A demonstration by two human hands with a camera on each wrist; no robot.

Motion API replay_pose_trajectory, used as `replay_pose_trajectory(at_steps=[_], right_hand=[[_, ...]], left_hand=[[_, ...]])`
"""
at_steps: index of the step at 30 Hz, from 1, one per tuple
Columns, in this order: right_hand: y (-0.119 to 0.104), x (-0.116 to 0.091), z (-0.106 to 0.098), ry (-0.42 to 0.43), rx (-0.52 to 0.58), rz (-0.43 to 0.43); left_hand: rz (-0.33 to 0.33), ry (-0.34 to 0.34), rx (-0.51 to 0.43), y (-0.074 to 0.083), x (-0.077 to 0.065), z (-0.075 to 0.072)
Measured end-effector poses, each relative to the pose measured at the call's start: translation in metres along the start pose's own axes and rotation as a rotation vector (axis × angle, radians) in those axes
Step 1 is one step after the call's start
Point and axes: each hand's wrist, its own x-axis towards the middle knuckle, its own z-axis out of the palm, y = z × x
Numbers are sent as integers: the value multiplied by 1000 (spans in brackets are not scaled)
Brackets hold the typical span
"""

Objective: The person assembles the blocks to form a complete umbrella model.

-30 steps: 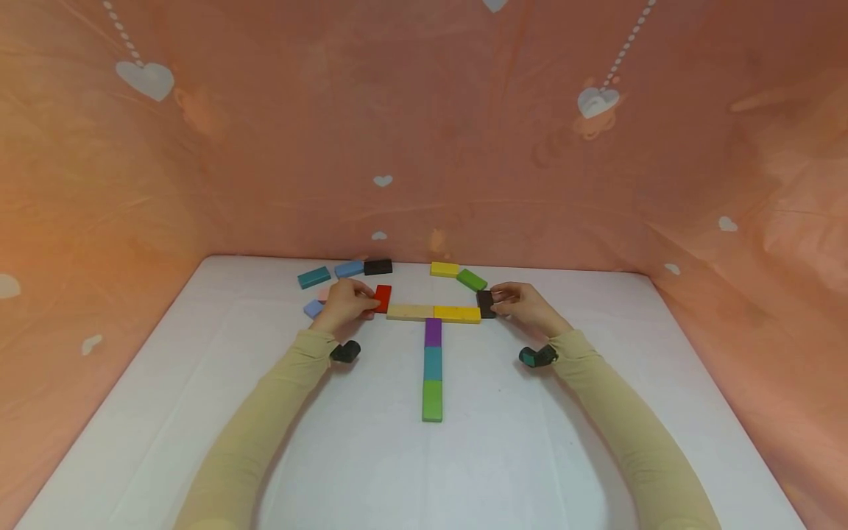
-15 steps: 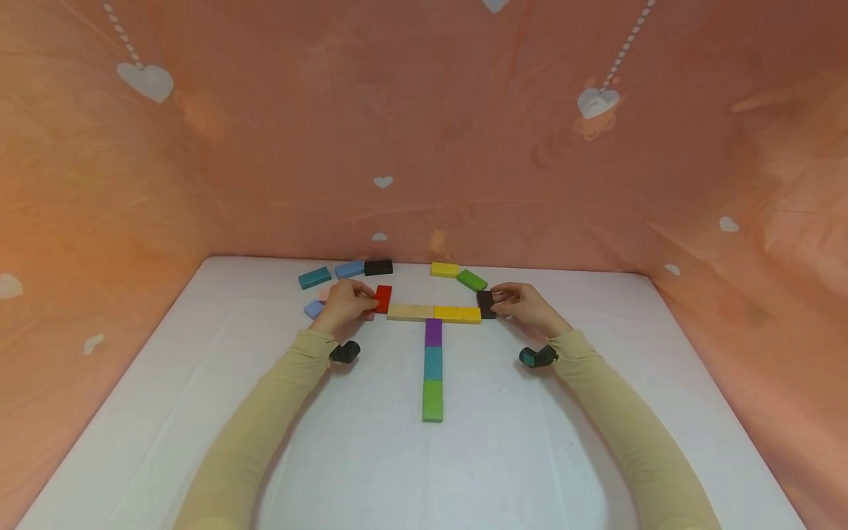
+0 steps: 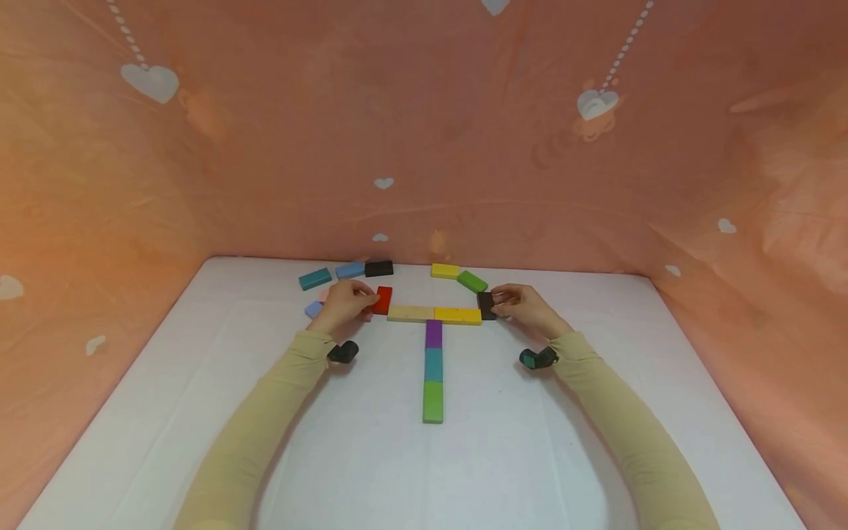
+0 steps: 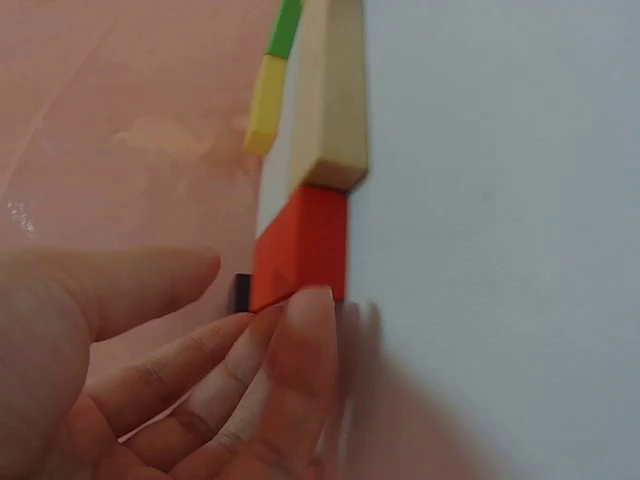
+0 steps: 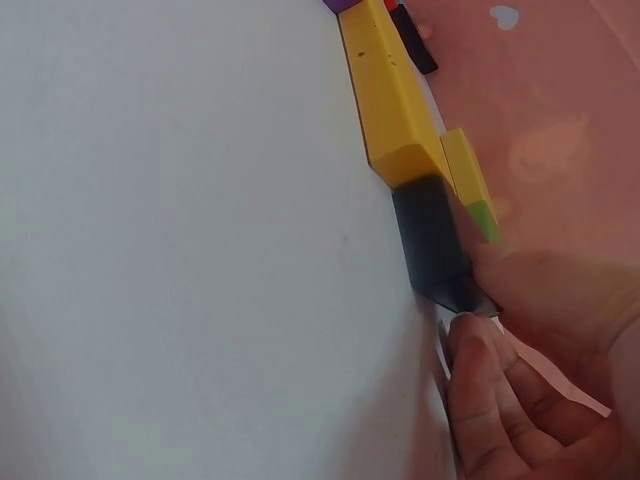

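My left hand [image 3: 347,302] is at a red wooden block [image 3: 383,299]. In the left wrist view its fingertips [image 4: 312,300] touch the block's outer side, while the thumb stays apart. My right hand [image 3: 523,304] holds a black block [image 3: 486,305], thumb over it and the other fingertips at its outer side. Between these two lie a natural wood block [image 3: 410,313] and an orange-yellow block [image 3: 458,316], end to end. Below their joint runs a column of a purple block [image 3: 433,334], a teal block [image 3: 433,365] and a green block [image 3: 433,402].
Behind my left hand lie a dark teal block [image 3: 314,279], a blue block [image 3: 350,270] and another black block [image 3: 379,269]. A light blue block [image 3: 313,310] is partly covered by that hand. A yellow block [image 3: 445,271] meets a second green block [image 3: 472,281] at the back right.
Both hands stay at the red and black blocks with hardly any motion. The view shifts very slightly; the block layout looks the same.
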Motion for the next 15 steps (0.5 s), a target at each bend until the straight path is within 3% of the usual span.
replay_pose_trajectory(at_steps=[5, 15], right_hand=[[1, 0, 0, 3, -8, 7], [3, 2, -1, -2, 11, -9]], left_hand=[[82, 17, 55, 7, 5, -10], [228, -64, 42, 13, 26, -23]])
